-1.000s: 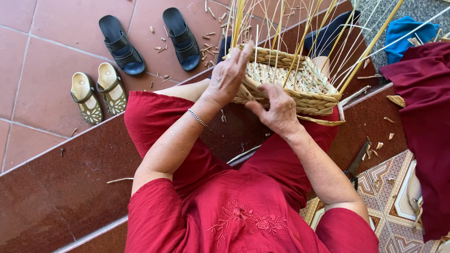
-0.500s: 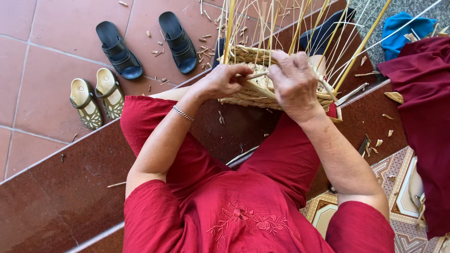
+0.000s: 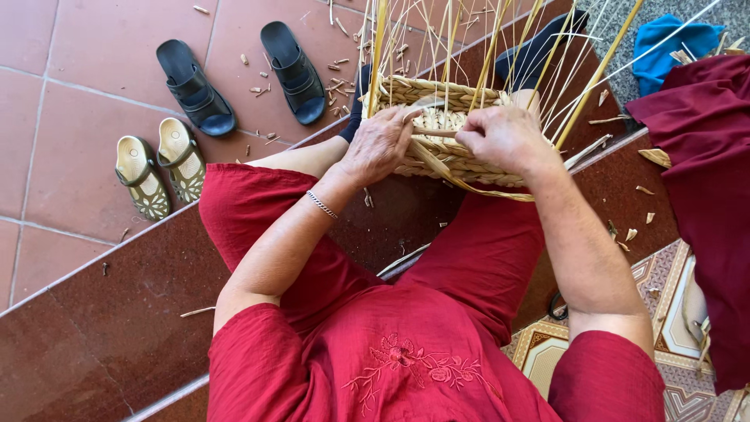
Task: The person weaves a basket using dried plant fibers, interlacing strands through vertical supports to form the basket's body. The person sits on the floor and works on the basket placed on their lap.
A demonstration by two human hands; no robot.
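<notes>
1. A pair of olive-green sandals (image 3: 160, 173) is sitting on the red floor tiles (image 3: 70, 70) at the far left, and a pair of black sandals (image 3: 238, 78) is lying beyond them, with cut bits of straw scattered near by.
2. The left hand (image 3: 380, 144), with a thin bracelet (image 3: 321, 204) at its wrist, is resting on the near left rim of the woven basket (image 3: 445, 129), its fingers curling over the edge and pinching a flat straw strand (image 3: 437, 133); the hand is narrowly closed on it.
3. The woven basket is sitting between the knees of the person in the red dress (image 3: 406, 344), above a dark polished stone step (image 3: 94, 312), with its unfinished upright stakes (image 3: 500, 47) fanning up and away from the rim.
4. The right hand (image 3: 504, 137) is pressing on the right rim of the basket, fingers bent and gripping the other end of the same strand, just beside the left hand.
5. A loose strand is trailing below the basket's near wall.
6. A dark red cloth (image 3: 703, 195) is hanging at the right edge, a blue cloth (image 3: 664, 51) is lying behind it, and a patterned mat (image 3: 547, 352) is showing at lower right.
</notes>
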